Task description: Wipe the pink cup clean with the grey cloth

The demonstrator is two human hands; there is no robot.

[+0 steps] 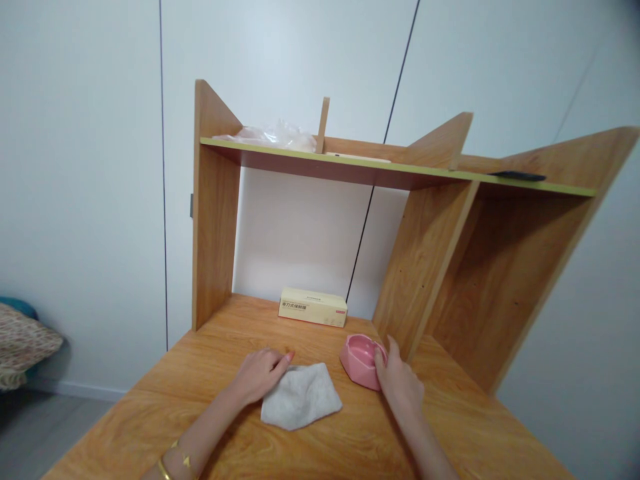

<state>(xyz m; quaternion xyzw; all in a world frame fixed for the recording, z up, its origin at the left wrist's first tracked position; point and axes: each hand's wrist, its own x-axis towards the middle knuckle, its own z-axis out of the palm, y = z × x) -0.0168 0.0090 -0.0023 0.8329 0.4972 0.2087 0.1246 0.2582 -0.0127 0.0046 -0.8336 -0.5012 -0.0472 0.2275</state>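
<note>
A pink faceted bowl [361,373] sits on the desk, tilted slightly toward me. My right hand [400,380] grips its right side, the thumb over the rim and the other fingers around the outside. To the left of the bowl lies a folded light grey cloth [303,398], flat but a little rumpled. My left hand [261,375] rests at the cloth's upper left edge, its thumb stretched out toward the cloth. The other fingers of that hand are partly hidden, and nothing shows in its grasp.
Behind the hands, a long cream box [313,308] with printed lettering stands on the wooden desk [200,387]. A wooden shelf [350,170] spans above, holding a clear plastic bag [280,137] and a flat black object [517,176]. An upright panel [425,267] stands right of the bowl.
</note>
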